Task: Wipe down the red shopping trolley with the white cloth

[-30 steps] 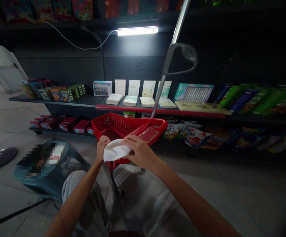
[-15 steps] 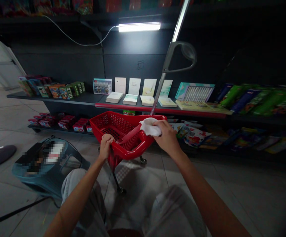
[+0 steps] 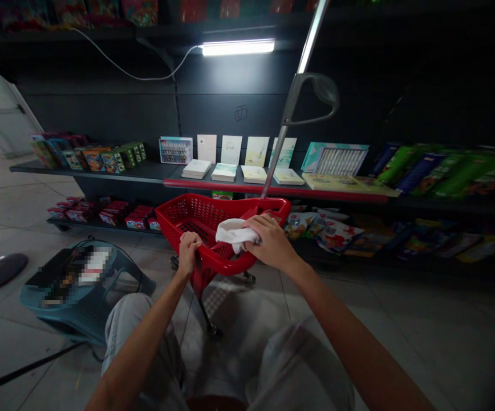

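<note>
White cloth (image 3: 232, 230), bunched — right hand (image 3: 268, 235) closed over it, pinching. Cloth sits above the near end of the red trolley basket (image 3: 167, 224); whether it presses on the plastic, cannot tell. Left hand (image 3: 189, 246) curled on the basket's rim. Step in hand looks like wiping; the next stroke would call for a steady left hold. Beyond — metal pole (image 3: 276, 151) slanting up, booklets (image 3: 231, 150) shelved.
</note>
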